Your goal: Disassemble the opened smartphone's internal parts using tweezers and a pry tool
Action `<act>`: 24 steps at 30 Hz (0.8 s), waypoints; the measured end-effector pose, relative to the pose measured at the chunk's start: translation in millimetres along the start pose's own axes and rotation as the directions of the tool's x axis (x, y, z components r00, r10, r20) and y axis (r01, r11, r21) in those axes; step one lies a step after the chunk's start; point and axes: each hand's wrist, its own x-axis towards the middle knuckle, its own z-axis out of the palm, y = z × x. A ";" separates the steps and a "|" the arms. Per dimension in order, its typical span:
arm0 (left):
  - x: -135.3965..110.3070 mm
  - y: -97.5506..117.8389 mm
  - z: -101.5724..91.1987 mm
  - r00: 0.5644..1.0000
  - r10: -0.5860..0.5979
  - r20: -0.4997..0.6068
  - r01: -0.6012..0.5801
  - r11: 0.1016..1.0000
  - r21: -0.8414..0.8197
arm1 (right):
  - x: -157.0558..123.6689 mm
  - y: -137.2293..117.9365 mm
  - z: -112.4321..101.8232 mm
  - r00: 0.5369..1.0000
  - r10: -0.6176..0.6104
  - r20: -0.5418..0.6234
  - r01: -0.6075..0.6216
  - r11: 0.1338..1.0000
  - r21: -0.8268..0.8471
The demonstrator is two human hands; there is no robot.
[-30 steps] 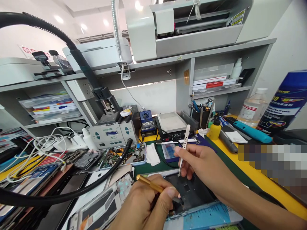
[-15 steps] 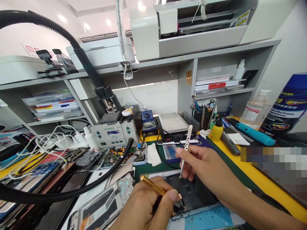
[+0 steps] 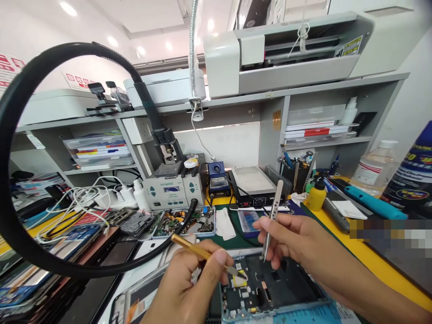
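Observation:
My left hand (image 3: 194,276) is closed around a brass-coloured craft knife (image 3: 189,246), whose small flat blade points right over the phone. In my right hand (image 3: 290,231), fingertips pinch silvery tweezers (image 3: 276,202) with holes along the arms, tips down at the phone's upper edge. Whether the tips hold anything is too small to tell. Beneath both hands lies an opened phone frame (image 3: 286,285), mostly black inside, with a yellow patch and small metal parts at its left end. It rests on a light blue mat (image 3: 305,315).
A black hose (image 3: 101,270) arcs across the left, near a hot-air station (image 3: 173,191). Opened phones and a tray of circuit boards (image 3: 205,225) lie left. A white cloth (image 3: 225,224), a heating plate (image 3: 251,177) and a yellow bottle (image 3: 316,198) stand behind.
The view has shifted, so the scene sits lower and further right. My left hand has drawn back leftward with the knife, uncovering the phone's left end. The tweezers stay near the phone's upper edge.

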 end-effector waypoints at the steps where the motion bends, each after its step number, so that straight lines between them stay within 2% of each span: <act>1: 1.4 1.0 -3.1 1.000 -0.001 0.011 0.001 0.999 -0.040 | -0.4 -1.3 -0.2 1.000 0.003 0.008 -0.003 1.000 0.010; 5: 5.9 1.6 -14.0 0.994 0.003 0.105 0.017 0.982 -0.189 | -6.5 -4.4 -2.1 0.997 0.043 0.059 -0.046 0.998 0.038; 9: 4.5 -7.3 -27.1 0.986 -0.010 0.165 0.045 0.978 -0.206 | -16.3 3.8 -7.5 0.969 0.113 0.220 -0.134 0.987 0.084; 11: 2.3 -11.7 -32.4 0.980 -0.018 0.197 0.059 0.976 -0.208 | -20.3 10.7 -9.1 0.963 0.106 0.248 -0.128 0.989 0.075; 15: -0.2 -14.8 -33.9 0.969 -0.037 0.246 0.089 0.975 -0.202 | -25.9 19.7 -5.2 0.972 0.075 0.223 -0.089 0.995 0.052; 21: 1.4 -12.2 -24.1 0.983 0.030 0.180 -0.009 0.993 -0.119 | -30.8 17.7 4.3 0.990 0.038 0.137 -0.035 0.999 -0.025; 24: -0.6 -11.3 -19.3 0.990 -0.001 0.144 0.018 0.993 -0.121 | -31.9 18.2 3.4 0.989 0.059 0.133 -0.053 0.997 -0.047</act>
